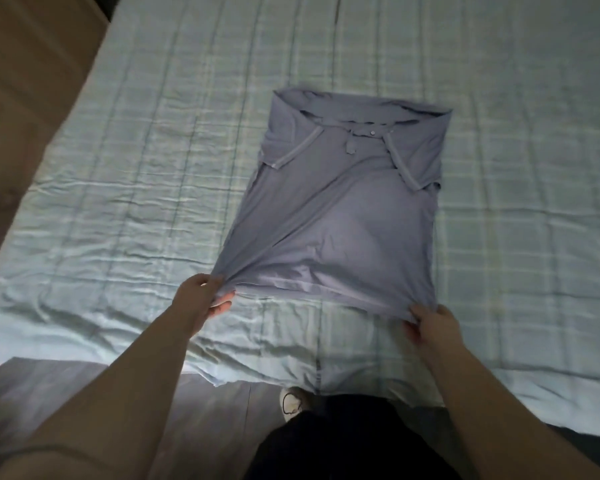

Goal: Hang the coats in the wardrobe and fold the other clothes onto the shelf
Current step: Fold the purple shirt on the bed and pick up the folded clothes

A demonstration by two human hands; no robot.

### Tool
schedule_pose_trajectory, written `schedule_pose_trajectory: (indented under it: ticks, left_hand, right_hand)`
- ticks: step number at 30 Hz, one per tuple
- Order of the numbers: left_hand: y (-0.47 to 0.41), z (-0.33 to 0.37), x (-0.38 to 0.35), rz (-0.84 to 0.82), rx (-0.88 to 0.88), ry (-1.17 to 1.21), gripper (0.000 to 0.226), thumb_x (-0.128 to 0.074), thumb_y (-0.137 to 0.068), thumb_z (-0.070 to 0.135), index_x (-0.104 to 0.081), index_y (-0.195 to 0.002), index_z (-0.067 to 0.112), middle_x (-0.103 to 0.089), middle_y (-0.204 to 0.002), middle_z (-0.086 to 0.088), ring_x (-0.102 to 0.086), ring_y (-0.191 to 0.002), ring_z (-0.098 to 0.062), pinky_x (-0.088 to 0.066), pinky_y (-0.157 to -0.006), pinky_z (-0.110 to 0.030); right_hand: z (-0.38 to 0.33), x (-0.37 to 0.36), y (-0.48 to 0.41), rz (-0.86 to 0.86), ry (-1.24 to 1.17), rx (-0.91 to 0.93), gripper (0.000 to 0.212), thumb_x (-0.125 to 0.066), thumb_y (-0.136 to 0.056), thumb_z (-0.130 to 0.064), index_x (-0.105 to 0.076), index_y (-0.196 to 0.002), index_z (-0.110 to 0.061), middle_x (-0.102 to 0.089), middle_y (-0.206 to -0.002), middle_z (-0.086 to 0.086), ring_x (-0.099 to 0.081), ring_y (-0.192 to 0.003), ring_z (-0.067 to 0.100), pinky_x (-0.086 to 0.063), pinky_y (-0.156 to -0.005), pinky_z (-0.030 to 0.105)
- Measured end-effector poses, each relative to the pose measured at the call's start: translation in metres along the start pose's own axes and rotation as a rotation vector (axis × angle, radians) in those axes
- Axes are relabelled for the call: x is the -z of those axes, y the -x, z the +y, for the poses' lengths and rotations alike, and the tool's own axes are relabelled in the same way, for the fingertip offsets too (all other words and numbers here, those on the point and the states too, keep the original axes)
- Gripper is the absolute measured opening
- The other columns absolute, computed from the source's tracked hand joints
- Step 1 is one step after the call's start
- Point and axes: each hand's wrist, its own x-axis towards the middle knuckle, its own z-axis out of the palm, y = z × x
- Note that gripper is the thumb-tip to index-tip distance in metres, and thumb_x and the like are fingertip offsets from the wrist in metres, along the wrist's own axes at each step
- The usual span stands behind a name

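Fingers (212, 279) of the left hand (205, 299) curled tight, pinching the near left corner of the polo shirt (336, 220) hem. Fabric bunched up in the grip, creases fanning away from the pinch. Same deal on the other side: fingers (417, 311) of the right hand (433, 323) curled over the near right corner, cloth clamped between them and the thumb. Both forearms bare.

Biggest thing first: bed (118, 168) under and all around both hands, with a pale blue-green checked cover, pretty wrinkled, near edge dropping off just behind the wrists. Grey plank floor (66, 393) further back toward the body. Brown wooden surface (21, 81) way off past the left hand, up in the corner.

Then the shirt itself: greyish lavender, lying front-up on the bed cover, stretching straight away from the fingers, sides tucked in so roughly a rectangle. Dark trousers (343, 445) down between the two arms. Collar (399, 157) at the end farthest from the fingers, spread open, paler trim along its edge. White shoe (291, 403) on the floor right against the bed edge, behind the left hand's side of the hem.

Small stuff: buttons (372, 133) on the placket at that far end, plus a tiny tab (350, 148) hanging just below. Any print on it way too blurry to read.
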Motion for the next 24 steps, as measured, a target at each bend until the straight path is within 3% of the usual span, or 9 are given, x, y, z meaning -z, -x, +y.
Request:
schedule_pose_trajectory:
  ticks: [4, 8, 12, 15, 19, 22, 24]
  left_hand:
    - [0.041, -0.003, 0.02, 0.002, -0.05, -0.201, 0.021, -0.058, -0.1, 0.023, -0.06, -0.092, 0.004, -0.069, -0.082, -0.015, -0.073, -0.062, -0.022, -0.061, -0.058, -0.034]
    - [0.078, -0.025, 0.032, -0.003, -0.075, -0.406, 0.024, -0.062, -0.098, 0.02, -0.062, -0.093, -0.003, -0.065, -0.099, -0.027, -0.071, -0.074, -0.038, -0.061, -0.061, -0.049]
    - [0.112, -0.063, 0.04, -0.016, 0.056, -0.214, 0.014, -0.062, -0.097, 0.011, -0.061, -0.096, -0.003, -0.061, -0.105, -0.024, -0.068, -0.08, -0.035, -0.062, -0.054, -0.033]
    - [0.137, -0.09, 0.047, -0.051, 0.156, -0.081, 0.012, -0.059, -0.096, 0.002, -0.06, -0.105, -0.007, -0.064, -0.095, -0.021, -0.068, -0.07, -0.028, -0.057, -0.048, -0.026]
    - [0.161, -0.114, 0.056, -0.158, 0.27, 0.053, 0.022, -0.05, -0.093, -0.015, -0.055, -0.115, -0.016, -0.067, -0.087, -0.025, -0.071, -0.058, -0.023, -0.057, -0.05, -0.025]
    - [0.161, -0.104, 0.054, -0.174, 0.246, 0.146, 0.031, -0.052, -0.091, -0.015, -0.053, -0.122, -0.011, -0.073, -0.087, -0.023, -0.073, -0.07, -0.028, -0.061, -0.058, -0.028]
    - [0.153, -0.086, 0.051, -0.136, 0.206, 0.19, 0.037, -0.053, -0.091, -0.016, -0.051, -0.123, 0.003, -0.071, -0.095, -0.025, -0.071, -0.081, -0.035, -0.062, -0.06, -0.03]
  right_hand:
    - [-0.014, 0.054, 0.025, 0.061, 0.043, -0.004, 0.01, -0.055, -0.092, 0.002, -0.057, -0.091, -0.008, -0.058, -0.096, 0.014, -0.059, -0.079, 0.025, -0.052, -0.063, 0.032]
    - [-0.018, 0.117, 0.048, 0.159, 0.13, -0.022, 0.01, -0.058, -0.089, 0.002, -0.058, -0.083, -0.006, -0.058, -0.094, 0.019, -0.059, -0.075, 0.028, -0.057, -0.051, 0.028]
    - [-0.009, 0.16, 0.078, 0.136, 0.177, -0.079, 0.011, -0.059, -0.089, 0.004, -0.055, -0.082, -0.003, -0.06, -0.085, 0.019, -0.062, -0.068, 0.026, -0.057, -0.048, 0.027]
    - [0.008, 0.184, 0.099, 0.104, 0.172, -0.145, 0.021, -0.051, -0.095, 0.004, -0.048, -0.074, 0.001, -0.053, -0.052, 0.014, -0.054, -0.033, 0.016, -0.039, -0.028, 0.018]
    - [0.024, 0.197, 0.116, 0.156, 0.194, -0.166, 0.026, -0.047, -0.096, 0.005, -0.047, -0.071, -0.002, -0.049, -0.067, 0.015, -0.056, -0.038, 0.017, -0.04, -0.029, 0.021]
    - [0.011, 0.192, 0.114, 0.148, 0.247, -0.15, 0.03, -0.049, -0.096, 0.0, -0.047, -0.066, 0.002, -0.048, -0.054, 0.014, -0.048, -0.037, 0.019, -0.037, -0.033, 0.023]
    - [-0.009, 0.183, 0.107, 0.104, 0.334, -0.095, 0.019, -0.053, -0.091, -0.001, -0.056, -0.078, 0.012, -0.054, -0.056, 0.018, -0.045, -0.04, 0.022, -0.033, -0.04, 0.026]
